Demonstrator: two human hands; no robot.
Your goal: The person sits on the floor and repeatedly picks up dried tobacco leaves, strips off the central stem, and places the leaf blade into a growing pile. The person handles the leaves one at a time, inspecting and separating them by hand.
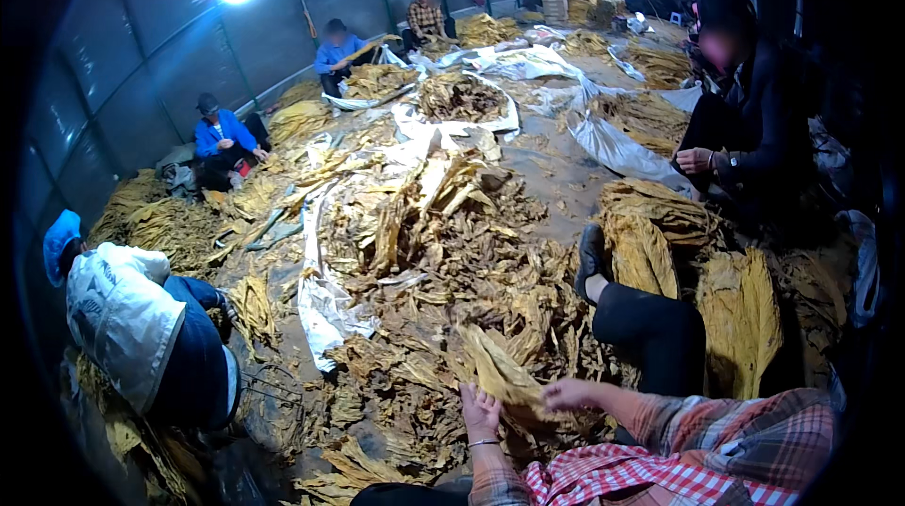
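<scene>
A pale yellow-brown dried leaf, probably tobacco, slants up and away between my two hands. My left hand, with a bracelet at the wrist, is palm up beside its lower left edge, fingers apart. My right hand reaches in from the right and appears to pinch the lower right end of the leaf; its fingertips are blurred. Beneath and beyond both hands spreads a heap of crumpled brown leaves. Larger flat yellow leaves lie in a stack by my bent leg.
A white plastic sheet edges the heap on the left. One person bends over at the left; another sits at the right. Several others sit farther back among leaf piles. A wire loop lies on the floor.
</scene>
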